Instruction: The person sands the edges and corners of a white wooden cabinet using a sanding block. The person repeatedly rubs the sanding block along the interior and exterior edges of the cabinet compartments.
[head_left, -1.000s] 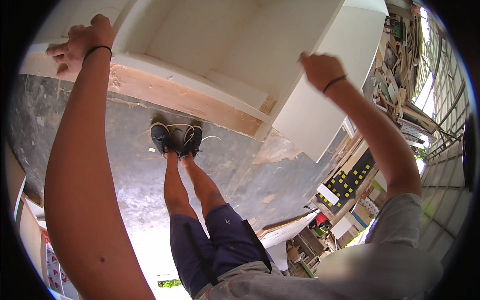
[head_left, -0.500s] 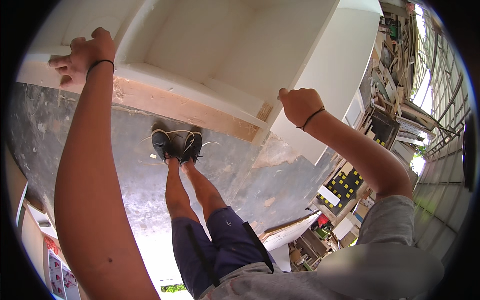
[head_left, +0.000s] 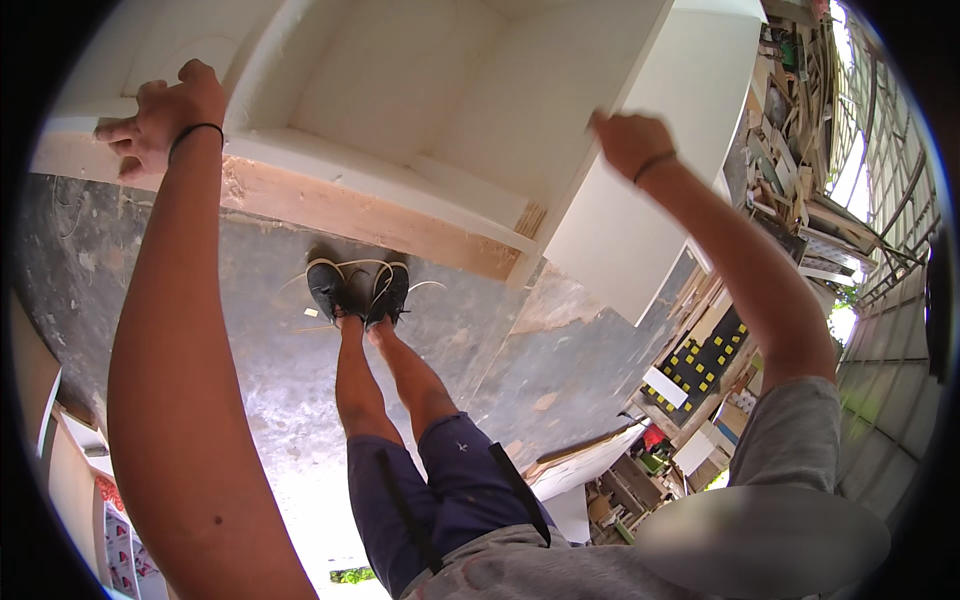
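the left hand (head_left: 165, 118), fingers spread, rests on the lower edge of the white cabinet (head_left: 400, 90), which spans between the hands and looks already assembled. right of that hand, the bare wood strip (head_left: 330, 200) seems unfinished; the right hand (head_left: 635, 145) curls near the side panel (head_left: 690, 100), gripping what, if anything, i cannot tell.

Concrete floor (head_left: 250, 300) grey, scuffed, blotched; paler worn patch (head_left: 558, 300) right of centre. Strong daylight, floor blown out to white glare low in view; sliver of greenery (head_left: 352, 576) at bottom edge. Right: jumbled heap of timber offcuts (head_left: 785, 170); beyond, metal-bar lattice (head_left: 895, 150), daylight through gaps. Below lattice, pale panelled wall (head_left: 885, 430) with line seams. Lower right: black panel (head_left: 700, 365) dotted with yellow squares, white strip (head_left: 665, 388) across it; wooden clutter (head_left: 628, 485) nearby, too small to sort.
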